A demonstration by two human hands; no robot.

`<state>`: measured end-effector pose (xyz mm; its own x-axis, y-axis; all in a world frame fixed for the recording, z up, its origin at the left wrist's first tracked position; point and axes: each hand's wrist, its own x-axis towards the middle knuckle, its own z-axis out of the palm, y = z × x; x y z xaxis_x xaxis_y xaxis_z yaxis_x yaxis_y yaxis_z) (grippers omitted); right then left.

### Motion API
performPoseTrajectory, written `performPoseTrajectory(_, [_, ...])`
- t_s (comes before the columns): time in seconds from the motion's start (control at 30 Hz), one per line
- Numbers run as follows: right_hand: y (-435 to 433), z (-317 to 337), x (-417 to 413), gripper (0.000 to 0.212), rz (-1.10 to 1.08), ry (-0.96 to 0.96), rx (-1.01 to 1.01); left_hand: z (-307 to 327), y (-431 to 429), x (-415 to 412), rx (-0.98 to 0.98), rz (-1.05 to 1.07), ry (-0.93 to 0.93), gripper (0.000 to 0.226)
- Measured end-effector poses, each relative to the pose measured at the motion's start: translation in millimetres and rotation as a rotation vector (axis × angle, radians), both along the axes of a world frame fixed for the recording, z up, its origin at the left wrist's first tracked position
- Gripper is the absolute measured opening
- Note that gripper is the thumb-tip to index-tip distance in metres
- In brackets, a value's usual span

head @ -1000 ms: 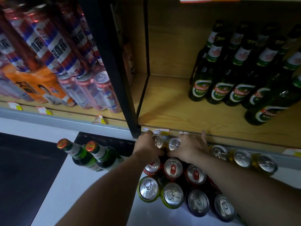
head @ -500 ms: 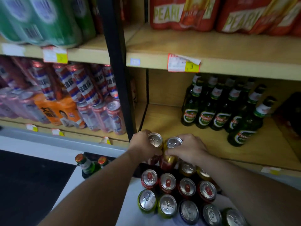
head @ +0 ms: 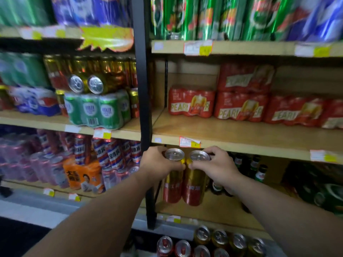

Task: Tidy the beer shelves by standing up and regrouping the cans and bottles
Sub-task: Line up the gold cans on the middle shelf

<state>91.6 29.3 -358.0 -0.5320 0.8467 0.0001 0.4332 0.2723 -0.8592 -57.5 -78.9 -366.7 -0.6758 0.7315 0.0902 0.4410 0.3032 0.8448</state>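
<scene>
L hand and R hand each hold a tall gold-and-red can upright — left can, right can, walls touching. Fingers are clamped round each can just under the rim, thumbs at the front. Both cans hang below the fingers in mid-air, in front of the wooden shelf. Risks, imo: grips are high and shallow, so a can may slip down onto the loose cans underneath, or clip the shelf edge just above the fingers — view's blurred.
</scene>
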Motion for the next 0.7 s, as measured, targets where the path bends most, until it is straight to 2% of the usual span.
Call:
performPoseTrajectory(0.1, [-2,29,5,0.078,-0.020,0.076,-0.007,31,-1,6,0.046,0.012,0.013,0.047])
performPoseTrajectory(0.27, [1,83,19,0.055,-0.025,0.242,-0.010,87,5,19,0.176,0.028,0.008,0.055])
performPoseTrajectory(0.43, [13,123,24,0.053,-0.052,0.348,0.027,122,22,26,0.287,0.057,0.010,0.071])
performPoseTrajectory(0.7, [61,150,17,0.042,-0.053,0.451,0.045,148,78,19,0.375,0.044,-0.061,0.076])
